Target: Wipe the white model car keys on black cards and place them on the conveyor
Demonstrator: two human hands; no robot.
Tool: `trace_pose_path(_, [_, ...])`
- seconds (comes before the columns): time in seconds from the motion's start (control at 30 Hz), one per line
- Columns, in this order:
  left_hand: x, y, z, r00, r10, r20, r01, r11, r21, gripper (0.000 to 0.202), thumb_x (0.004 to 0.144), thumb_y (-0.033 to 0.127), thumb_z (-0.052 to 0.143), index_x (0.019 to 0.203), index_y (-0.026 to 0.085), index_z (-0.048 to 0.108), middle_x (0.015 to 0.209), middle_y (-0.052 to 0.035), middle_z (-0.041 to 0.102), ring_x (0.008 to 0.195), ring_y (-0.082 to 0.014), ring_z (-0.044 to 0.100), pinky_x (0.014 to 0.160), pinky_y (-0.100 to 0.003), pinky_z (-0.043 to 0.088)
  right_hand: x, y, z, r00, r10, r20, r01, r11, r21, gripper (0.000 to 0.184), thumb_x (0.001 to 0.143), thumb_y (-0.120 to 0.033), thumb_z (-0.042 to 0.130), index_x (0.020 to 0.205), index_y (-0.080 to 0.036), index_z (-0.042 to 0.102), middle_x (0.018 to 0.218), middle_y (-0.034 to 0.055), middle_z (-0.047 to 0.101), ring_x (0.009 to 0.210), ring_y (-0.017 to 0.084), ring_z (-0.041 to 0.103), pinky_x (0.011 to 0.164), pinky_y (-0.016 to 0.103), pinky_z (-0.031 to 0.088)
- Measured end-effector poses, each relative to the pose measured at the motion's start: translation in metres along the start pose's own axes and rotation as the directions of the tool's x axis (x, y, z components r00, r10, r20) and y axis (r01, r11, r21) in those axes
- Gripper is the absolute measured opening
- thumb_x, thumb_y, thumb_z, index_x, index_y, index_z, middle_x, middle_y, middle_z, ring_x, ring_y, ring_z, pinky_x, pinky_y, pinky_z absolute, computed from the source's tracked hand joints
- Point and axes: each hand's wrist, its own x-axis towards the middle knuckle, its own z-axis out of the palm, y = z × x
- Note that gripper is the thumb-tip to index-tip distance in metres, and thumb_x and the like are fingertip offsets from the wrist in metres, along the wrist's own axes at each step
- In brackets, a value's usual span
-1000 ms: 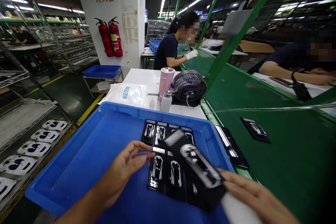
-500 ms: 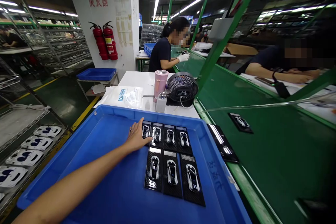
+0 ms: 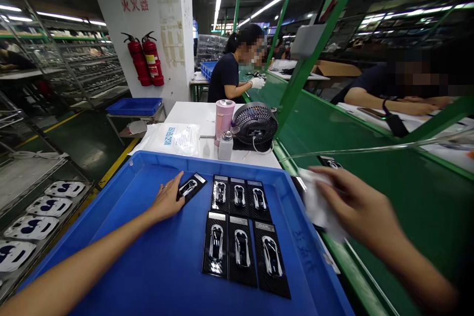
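A shallow blue plastic tray (image 3: 207,164) lies in front of me, holding black carbon-patterned cards with white model cars on them. Three cards stand in the upper row (image 3: 239,196) and three in the lower row (image 3: 242,251). My left hand (image 3: 166,198) rests in the tray, its fingertips on the end of a tilted black card (image 3: 190,187) lying apart from the rows. My right hand (image 3: 355,207) is beyond the tray's right rim, pinching a crumpled white cloth (image 3: 318,205).
A green conveyor belt (image 3: 392,217) with a black card (image 3: 329,162) on it runs along the right. Ahead, a white table holds a pink bottle (image 3: 224,121), a fan (image 3: 255,126) and a plastic bag (image 3: 174,139). Co-workers sit beyond; white parts fill a rack (image 3: 44,217) at left.
The leftmost upper-row card has slid left out of its row and tilted, along with my left hand. My right hand has come into view with the white cloth.
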Motion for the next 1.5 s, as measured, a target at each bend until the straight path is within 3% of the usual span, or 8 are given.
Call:
trace_pose_path(0.23, [-0.007, 0.012, 0.002, 0.994, 0.106, 0.000, -0.105, 0.983, 0.150, 0.068, 0.079, 0.025, 0.047, 0.141, 0.020, 0.018, 0.126, -0.0130, 0.050, 0.125, -0.0277, 0.035, 0.107, -0.050, 0.008, 0.126, -0.020, 0.139, 0.983, -0.096, 0.156, 0.099, 0.995, -0.010, 0.019, 0.091, -0.027, 0.052, 0.102, -0.013, 0.057, 0.103, 0.0062, 0.058, 0.091, 0.018, 0.057, 0.080, 0.038, 0.048])
trace_pose_path(0.37, [-0.007, 0.006, -0.003, 0.994, 0.112, -0.001, -0.110, 0.981, 0.160, 0.068, 0.076, 0.020, 0.045, 0.140, 0.022, 0.022, 0.119, -0.0104, 0.052, 0.114, -0.0249, 0.044, 0.105, -0.045, 0.017, 0.150, -0.016, 0.175, 0.977, -0.029, 0.213, 0.050, 0.995, -0.091, 0.020, 0.091, -0.027, 0.052, 0.105, -0.013, 0.057, 0.104, 0.0064, 0.057, 0.090, 0.018, 0.058, 0.078, 0.037, 0.049])
trace_pose_path(0.5, [-0.019, -0.009, -0.012, 0.997, 0.071, 0.009, -0.072, 0.990, 0.121, 0.070, 0.074, 0.011, 0.040, 0.139, 0.028, 0.023, 0.124, -0.0102, 0.044, 0.112, -0.0262, 0.042, 0.097, -0.043, 0.028, 0.150, -0.011, 0.186, 0.963, 0.042, 0.265, 0.003, 0.985, -0.170, 0.022, 0.091, -0.027, 0.052, 0.108, -0.014, 0.055, 0.105, 0.0067, 0.057, 0.089, 0.018, 0.058, 0.077, 0.036, 0.050])
trace_pose_path(0.73, [-0.030, -0.025, -0.031, 0.987, -0.022, 0.157, 0.042, 0.991, -0.126, 0.076, 0.069, 0.034, 0.060, 0.137, 0.030, 0.027, 0.118, -0.0091, 0.050, 0.110, -0.0303, 0.046, 0.092, -0.042, 0.033, 0.146, -0.021, 0.187, 0.950, 0.088, 0.300, -0.020, 0.975, -0.221, 0.024, 0.091, -0.029, 0.052, 0.110, -0.015, 0.054, 0.109, 0.0074, 0.055, 0.091, 0.019, 0.057, 0.078, 0.038, 0.049])
trace_pose_path(0.87, [-0.021, -0.030, -0.038, 0.961, -0.128, 0.245, 0.202, 0.929, -0.309, 0.060, 0.080, 0.051, 0.042, 0.132, 0.022, 0.035, 0.098, -0.0078, 0.059, 0.089, -0.0226, 0.056, 0.077, -0.037, 0.043, 0.150, -0.029, 0.181, 0.958, 0.077, 0.276, -0.033, 0.986, -0.161, 0.022, 0.090, -0.028, 0.053, 0.106, -0.014, 0.056, 0.106, 0.0067, 0.056, 0.089, 0.018, 0.057, 0.077, 0.037, 0.050])
trace_pose_path(1.1, [-0.009, -0.024, -0.039, 0.900, -0.193, 0.390, 0.385, 0.770, -0.508, 0.030, 0.084, 0.041, 0.047, 0.089, 0.013, 0.057, 0.075, 0.0000, 0.057, 0.060, -0.0094, 0.053, 0.056, -0.026, 0.046, 0.127, -0.060, 0.124, 0.996, -0.042, 0.076, 0.029, 0.985, 0.167, 0.015, 0.091, -0.018, 0.047, 0.101, -0.013, 0.058, 0.095, 0.0055, 0.057, 0.087, 0.018, 0.055, 0.078, 0.036, 0.046])
trace_pose_path(1.3, [-0.033, 0.019, -0.055, 0.942, -0.184, 0.279, 0.333, 0.583, -0.741, 0.031, 0.080, 0.044, 0.052, 0.069, 0.015, 0.052, 0.060, 0.0049, 0.048, 0.054, -0.0072, 0.044, 0.051, -0.021, 0.036, 0.031, -0.109, 0.069, 0.944, -0.294, 0.150, 0.180, 0.839, 0.513, 0.023, 0.090, -0.014, 0.042, 0.102, -0.018, 0.061, 0.079, 0.0033, 0.054, 0.072, 0.014, 0.054, 0.062, 0.025, 0.046])
trace_pose_path(1.5, [-0.087, 0.084, -0.064, 0.945, -0.226, 0.237, 0.299, 0.297, -0.907, 0.026, 0.080, 0.047, 0.049, 0.079, 0.021, 0.050, 0.067, 0.0054, 0.051, 0.064, -0.0089, 0.049, 0.059, -0.020, 0.040, -0.016, -0.146, 0.048, 0.907, -0.372, 0.195, 0.097, 0.637, 0.764, 0.034, 0.091, -0.007, 0.040, 0.119, -0.021, 0.052, 0.087, 0.0057, 0.051, 0.075, 0.014, 0.052, 0.065, 0.026, 0.046])
